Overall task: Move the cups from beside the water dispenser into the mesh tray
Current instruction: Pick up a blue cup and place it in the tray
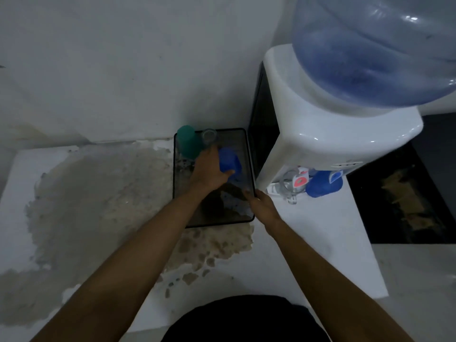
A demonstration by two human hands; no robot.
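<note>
A black mesh tray [249, 154] sits on the white counter, just left of the water dispenser [320, 134]. My left hand [209, 171] is inside the tray, shut on a blue cup [229, 161] that is turned upside down over the mesh. A green cup [187, 141] and a clear cup [209, 137] stand at the tray's far left corner. My right hand [261, 206] rests on the tray's near right rim, fingers curled on the edge. Another blue cup [320, 183] stands under the dispenser's taps.
A large blue water bottle [370, 50] tops the dispenser. The counter [308, 243] has a wide worn brown patch [98, 193] left of the tray. A dark floor area [407, 193] lies right of the counter. The wall runs behind the tray.
</note>
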